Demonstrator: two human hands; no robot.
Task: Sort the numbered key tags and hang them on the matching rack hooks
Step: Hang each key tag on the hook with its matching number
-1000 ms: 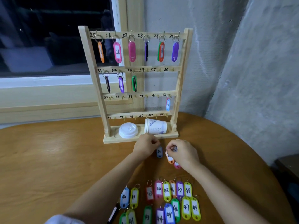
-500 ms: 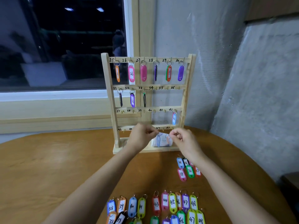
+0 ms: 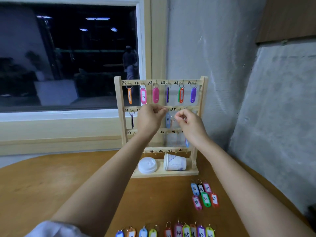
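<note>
Tag 34 (image 3: pixel 168 119), a blue one, hangs just under the second rail of the wooden rack (image 3: pixel 204 93), right beside the written 35. I see my left hand (image 3: pixel 150 118) raised to that rail, thumb and forefinger pinched together at the tag's top, apparently on its ring, though the blur there keeps me from being sure. My right hand (image 3: pixel 187 121) sits just to the right of the tag, fingertips drawn together on something small and pale that I cannot make out.

On the top rail, tags fill hooks 25 to 30: orange, pink tag 26 (image 3: pixel 143 95), magenta, dark purple, a red-and-green pair, and violet. A dark tag (image 3: pixel 132 120) hangs under 31. Lower rails marked 37 to 48 show mostly bare hooks, with a bit of blue tag (image 3: pixel 187 142) peeking from behind my right wrist.

On the rack's base lie a white lid (image 3: pixel 147 165) and a paper cup (image 3: pixel 174 162) on its side. On the table (image 3: pixel 51 185), a cluster of six tags (image 3: pixel 204 194) marked 35, 36 and 37 lies near my right forearm, and a row of tags (image 3: pixel 186 230) runs along the near edge.
</note>
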